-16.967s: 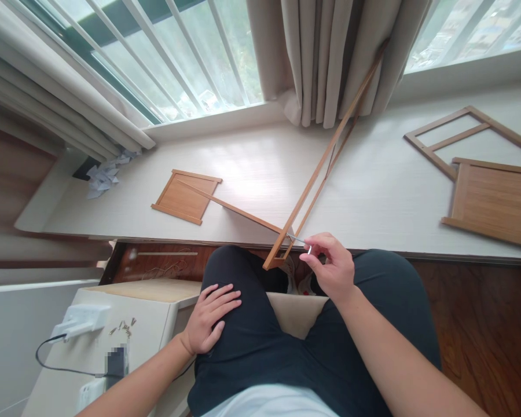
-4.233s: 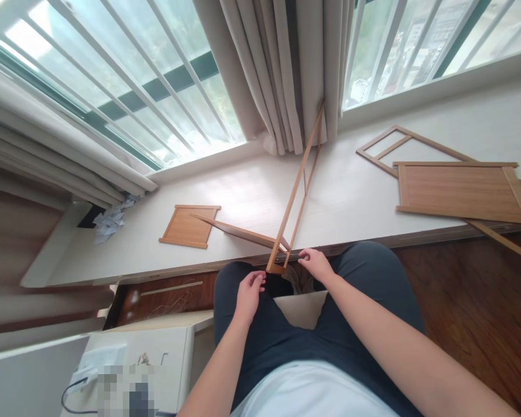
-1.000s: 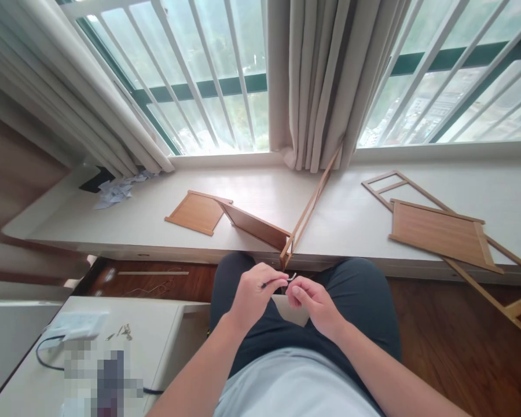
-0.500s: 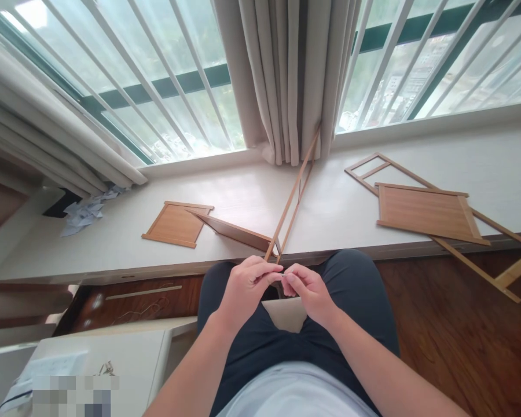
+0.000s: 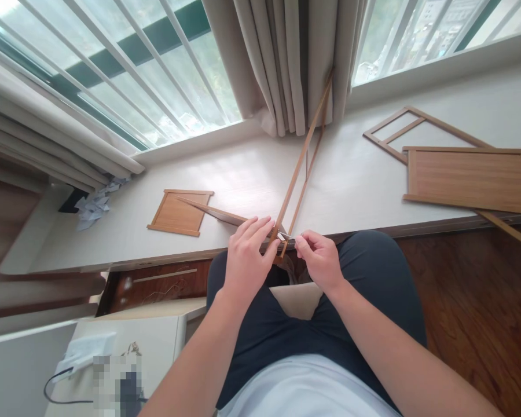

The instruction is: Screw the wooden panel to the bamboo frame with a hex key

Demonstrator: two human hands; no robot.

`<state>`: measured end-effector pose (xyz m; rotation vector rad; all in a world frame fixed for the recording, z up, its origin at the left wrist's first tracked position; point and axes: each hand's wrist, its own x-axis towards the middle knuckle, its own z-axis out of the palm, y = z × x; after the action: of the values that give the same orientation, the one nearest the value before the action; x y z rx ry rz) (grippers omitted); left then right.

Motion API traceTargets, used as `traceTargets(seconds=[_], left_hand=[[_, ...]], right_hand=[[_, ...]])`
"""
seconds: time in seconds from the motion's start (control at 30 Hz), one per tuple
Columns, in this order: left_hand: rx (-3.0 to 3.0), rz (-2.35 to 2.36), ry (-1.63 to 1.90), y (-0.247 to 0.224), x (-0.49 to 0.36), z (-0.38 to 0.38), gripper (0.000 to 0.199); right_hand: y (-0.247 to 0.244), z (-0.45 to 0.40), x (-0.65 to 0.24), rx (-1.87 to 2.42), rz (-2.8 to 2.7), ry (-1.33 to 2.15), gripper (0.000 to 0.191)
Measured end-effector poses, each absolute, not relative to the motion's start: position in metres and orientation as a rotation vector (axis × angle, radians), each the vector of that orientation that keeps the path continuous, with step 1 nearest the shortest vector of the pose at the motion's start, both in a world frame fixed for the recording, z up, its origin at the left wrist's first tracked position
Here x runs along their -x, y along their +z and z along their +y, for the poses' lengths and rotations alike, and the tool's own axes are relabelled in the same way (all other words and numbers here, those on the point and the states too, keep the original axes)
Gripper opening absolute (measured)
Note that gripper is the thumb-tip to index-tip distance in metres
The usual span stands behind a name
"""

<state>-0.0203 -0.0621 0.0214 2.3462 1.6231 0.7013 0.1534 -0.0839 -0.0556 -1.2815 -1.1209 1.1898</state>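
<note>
My left hand (image 5: 250, 252) is on the lower end of a narrow wooden frame (image 5: 301, 159), its fingers around the near side. The frame slants up toward the curtain. In my right hand (image 5: 319, 255), the closed fingertips pinch a thin metal piece (image 5: 287, 236) that points left at the frame's lower end. A wooden panel (image 5: 230, 216) stands on edge and meets the frame beside my left hand. Behind its far end, a flat wooden panel (image 5: 180, 214) lies on the white ledge (image 5: 252, 174).
At the right, another panel (image 5: 469, 179) lies over a wooden frame (image 5: 388, 119). Torn paper (image 5: 93, 208) sits at the ledge's left end. A white cabinet (image 5: 156, 341) with a cable and small items stands at lower left. Curtains (image 5: 282, 63) hang behind the ledge.
My hands have moved apart. The left has taken hold of the frame's lower end, and the right now holds the thin metal piece against it. The view has shifted.
</note>
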Motion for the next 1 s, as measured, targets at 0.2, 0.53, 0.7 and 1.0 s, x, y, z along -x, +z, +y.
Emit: traceTargets(seconds=[0.2, 0.53, 0.7, 1.0], left_hand=[[-2.358, 1.644, 0.733, 0.011, 0.019, -0.064, 0.034], [-2.376, 1.620, 0.898, -0.001, 0.018, -0.064, 0.030], [-2.388, 1.599, 0.950, -0.005, 0.018, -0.063, 0.030], [-2.407, 1.580, 0.997, -0.007, 0.018, -0.063, 0.030]], right_hand=[[-0.055, -0.083, -0.153, 1.253, -1.098, 1.199, 0.038], [-0.049, -0.074, -0.166, 1.260, -1.326, 1.147, 0.038], [-0.052, -0.072, -0.168, 1.229, -1.527, 0.858, 0.030], [-0.070, -0.073, -0.171, 0.999, -1.664, 0.546, 0.035]])
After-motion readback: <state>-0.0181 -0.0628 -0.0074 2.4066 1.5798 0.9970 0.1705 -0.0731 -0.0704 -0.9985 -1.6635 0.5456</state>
